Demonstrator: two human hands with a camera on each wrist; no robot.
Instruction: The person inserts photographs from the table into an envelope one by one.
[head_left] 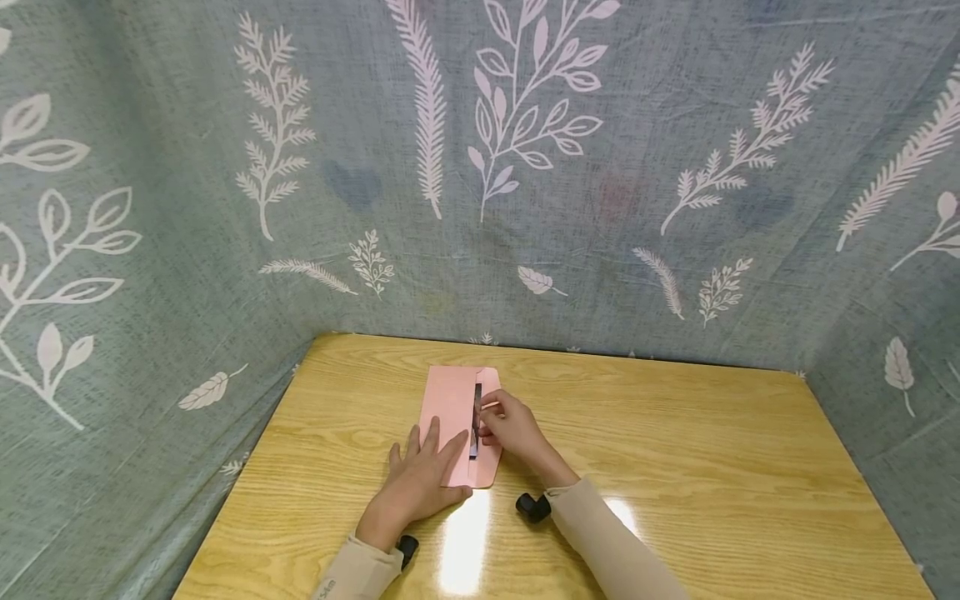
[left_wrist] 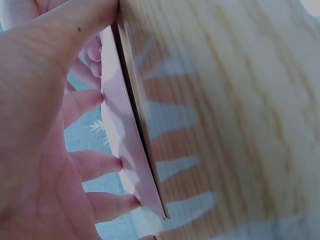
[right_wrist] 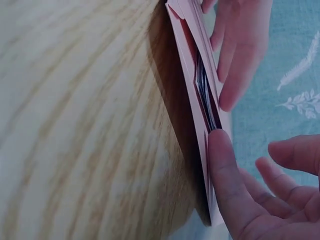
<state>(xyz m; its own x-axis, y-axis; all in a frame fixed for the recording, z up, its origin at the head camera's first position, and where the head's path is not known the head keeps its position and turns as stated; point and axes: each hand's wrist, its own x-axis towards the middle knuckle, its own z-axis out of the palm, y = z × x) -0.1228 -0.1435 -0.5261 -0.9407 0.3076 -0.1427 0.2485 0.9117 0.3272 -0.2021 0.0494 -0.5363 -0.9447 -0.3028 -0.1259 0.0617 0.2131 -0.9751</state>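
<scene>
A pink envelope [head_left: 447, 400] lies on the table with its flap [head_left: 491, 471] folded out to the right. Inside its long slit, a stack of thin dark and greyish sheets [head_left: 474, 446] shows; the right wrist view catches their edges [right_wrist: 203, 90]. My left hand [head_left: 416, 479] rests on the envelope's near left part, fingers spread and fingertips on the paper. At the slit is my right hand [head_left: 513, 429], bent fingers over the flap side. One fingertip [right_wrist: 220, 142] touches the end of the sheets, while the other fingers stand apart from it.
The wooden table [head_left: 675, 450] reaches out to both sides of the envelope. A patterned grey-green cloth [head_left: 570, 250] hangs behind and beside it. Black wrist devices [head_left: 533, 507] sit by the beige sleeves [head_left: 611, 542].
</scene>
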